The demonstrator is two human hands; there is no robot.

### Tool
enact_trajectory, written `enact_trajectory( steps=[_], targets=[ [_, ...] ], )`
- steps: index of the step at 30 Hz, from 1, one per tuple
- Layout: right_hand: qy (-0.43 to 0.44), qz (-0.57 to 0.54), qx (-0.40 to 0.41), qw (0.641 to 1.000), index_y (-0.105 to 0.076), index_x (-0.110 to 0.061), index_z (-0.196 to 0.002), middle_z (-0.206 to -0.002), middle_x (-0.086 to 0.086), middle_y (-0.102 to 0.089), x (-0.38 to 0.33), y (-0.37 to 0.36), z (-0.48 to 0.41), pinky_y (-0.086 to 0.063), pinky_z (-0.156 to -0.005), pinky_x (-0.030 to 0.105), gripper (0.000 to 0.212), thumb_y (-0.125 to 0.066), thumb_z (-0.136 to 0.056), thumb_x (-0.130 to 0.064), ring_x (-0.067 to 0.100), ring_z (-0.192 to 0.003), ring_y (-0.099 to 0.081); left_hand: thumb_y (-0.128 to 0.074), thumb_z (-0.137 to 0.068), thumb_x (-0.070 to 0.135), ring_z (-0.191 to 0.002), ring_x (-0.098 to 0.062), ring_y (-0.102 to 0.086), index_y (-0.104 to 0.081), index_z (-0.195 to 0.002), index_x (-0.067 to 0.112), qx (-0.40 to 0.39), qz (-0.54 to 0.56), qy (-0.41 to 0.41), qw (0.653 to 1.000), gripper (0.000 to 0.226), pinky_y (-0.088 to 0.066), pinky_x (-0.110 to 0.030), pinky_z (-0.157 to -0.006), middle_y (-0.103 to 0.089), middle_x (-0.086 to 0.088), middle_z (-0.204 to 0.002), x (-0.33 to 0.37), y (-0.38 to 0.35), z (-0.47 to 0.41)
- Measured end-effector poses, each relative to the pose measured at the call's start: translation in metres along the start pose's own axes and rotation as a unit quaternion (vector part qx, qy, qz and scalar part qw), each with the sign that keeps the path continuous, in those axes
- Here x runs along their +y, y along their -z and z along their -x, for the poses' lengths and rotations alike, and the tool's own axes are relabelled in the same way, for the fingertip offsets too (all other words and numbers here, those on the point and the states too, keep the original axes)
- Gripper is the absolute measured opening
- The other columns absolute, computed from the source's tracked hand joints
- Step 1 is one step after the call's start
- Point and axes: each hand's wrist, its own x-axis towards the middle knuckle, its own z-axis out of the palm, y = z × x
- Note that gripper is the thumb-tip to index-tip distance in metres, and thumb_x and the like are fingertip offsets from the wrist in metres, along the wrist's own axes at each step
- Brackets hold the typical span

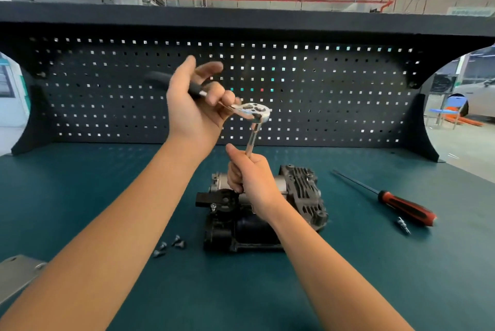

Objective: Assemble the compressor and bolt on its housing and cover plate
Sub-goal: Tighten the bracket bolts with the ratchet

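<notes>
The compressor [300,196], grey finned metal over a black body, lies on the green bench mat in the middle. Raised above it is a ratchet wrench [254,110] with a black handle. My left hand [197,105] holds that handle, some fingers spread. A silver extension bar [251,140] hangs down from the ratchet head. My right hand [250,176] grips the bar's lower end just above the compressor, hiding its tip. Three loose bolts [170,245] lie on the mat left of the compressor.
A red-and-black screwdriver [396,203] lies to the right, with a small bit [404,225] beside its handle. A grey metal plate [16,274] shows at the left edge. The black pegboard [321,89] stands behind the bench.
</notes>
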Motion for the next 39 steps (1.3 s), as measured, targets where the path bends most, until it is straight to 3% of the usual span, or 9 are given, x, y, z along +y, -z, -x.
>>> enact_trajectory(
  steps=[4,6,8,12,15,20,27,34,39],
  targets=[
    [0.020,0.032,-0.006,0.999,-0.041,-0.011,-0.053,-0.053,0.012,-0.044,-0.005,0.002,0.008,-0.029,-0.045,0.017,0.046,-0.041,-0.098,-0.008,0.007,-0.046,-0.033,-0.048,-0.090,0.023,-0.071,-0.019,-0.062,-0.059,-0.079,0.009,-0.147,-0.286,-0.251,0.913,0.021,-0.050,-0.025,-0.074,-0.061,0.001,-0.068,-0.013,0.004,0.069],
    [0.030,0.036,0.017,0.999,-0.049,-0.022,-0.034,-0.048,0.005,-0.056,-0.006,0.004,0.014,-0.036,-0.049,0.008,0.068,-0.035,-0.094,0.007,-0.002,-0.047,-0.044,-0.045,-0.095,0.027,-0.075,-0.006,-0.061,-0.064,-0.090,-0.008,-0.217,-0.332,-0.124,0.910,0.040,-0.043,-0.008,-0.079,-0.065,-0.011,-0.093,-0.017,-0.004,0.082],
    [0.045,0.051,0.016,0.998,-0.049,-0.016,-0.045,-0.053,0.005,-0.053,-0.007,0.004,0.016,-0.034,-0.048,0.009,0.054,-0.040,-0.094,0.004,-0.002,-0.046,-0.038,-0.034,-0.099,0.013,-0.056,0.004,-0.056,-0.050,-0.109,-0.026,-0.118,-0.319,-0.076,0.937,0.044,-0.041,-0.003,-0.065,-0.056,-0.036,-0.113,-0.022,-0.014,0.082],
    [0.007,0.038,0.033,0.999,-0.029,-0.017,-0.057,-0.046,-0.007,-0.027,-0.001,-0.005,0.008,-0.023,-0.046,0.023,0.043,-0.050,-0.095,-0.019,0.007,-0.042,-0.024,-0.044,-0.087,0.020,-0.067,-0.022,-0.065,-0.066,-0.076,0.020,-0.088,-0.242,-0.301,0.918,0.025,-0.051,-0.040,-0.074,-0.067,0.002,-0.066,-0.011,0.006,0.070],
    [0.010,0.016,0.005,1.000,-0.025,-0.019,-0.057,-0.048,-0.008,-0.024,0.003,-0.006,0.005,-0.029,-0.047,0.015,0.046,-0.052,-0.095,-0.024,0.008,-0.043,-0.023,-0.044,-0.086,0.025,-0.071,-0.020,-0.067,-0.067,-0.071,0.033,-0.079,-0.246,-0.310,0.915,0.029,-0.050,-0.041,-0.075,-0.066,0.009,-0.062,-0.004,0.019,0.061],
    [0.006,-0.029,-0.012,0.999,-0.028,-0.018,-0.053,-0.045,-0.010,-0.027,0.003,-0.001,0.004,-0.028,-0.045,0.017,0.047,-0.050,-0.095,-0.022,0.009,-0.043,-0.027,-0.042,-0.088,0.018,-0.066,-0.015,-0.067,-0.058,-0.070,0.011,-0.083,-0.219,-0.236,0.943,0.025,-0.051,-0.025,-0.064,-0.063,0.004,-0.054,0.000,0.016,0.046],
    [0.017,0.009,-0.038,0.999,-0.029,-0.016,-0.055,-0.043,-0.011,-0.029,0.005,0.002,0.003,-0.036,-0.051,0.012,0.046,-0.046,-0.097,-0.018,0.010,-0.042,-0.035,-0.036,-0.091,0.023,-0.049,-0.015,-0.057,-0.066,-0.055,0.017,-0.046,-0.036,-0.055,0.997,0.047,-0.047,-0.020,-0.054,-0.047,0.004,-0.041,0.009,0.024,0.006],
    [0.031,0.079,-0.024,0.996,-0.029,-0.015,-0.056,-0.043,-0.007,-0.032,0.006,0.005,0.001,-0.040,-0.058,0.007,0.045,-0.045,-0.097,-0.019,0.011,-0.043,-0.052,-0.042,-0.077,0.027,-0.032,-0.004,-0.042,-0.071,-0.085,0.000,-0.094,0.065,0.152,0.982,0.040,-0.047,-0.018,-0.046,-0.034,0.008,-0.031,0.006,0.008,-0.034],
    [0.032,0.086,-0.046,0.995,-0.032,-0.014,-0.049,-0.041,-0.003,-0.043,0.003,0.012,0.004,-0.045,-0.069,0.025,0.051,-0.041,-0.099,-0.019,0.014,-0.045,-0.056,-0.036,-0.093,0.028,-0.031,-0.007,-0.031,-0.069,-0.070,0.004,-0.065,0.060,0.148,0.985,0.047,-0.042,-0.016,-0.045,-0.026,0.009,-0.033,-0.008,-0.017,-0.022]
  ],
)
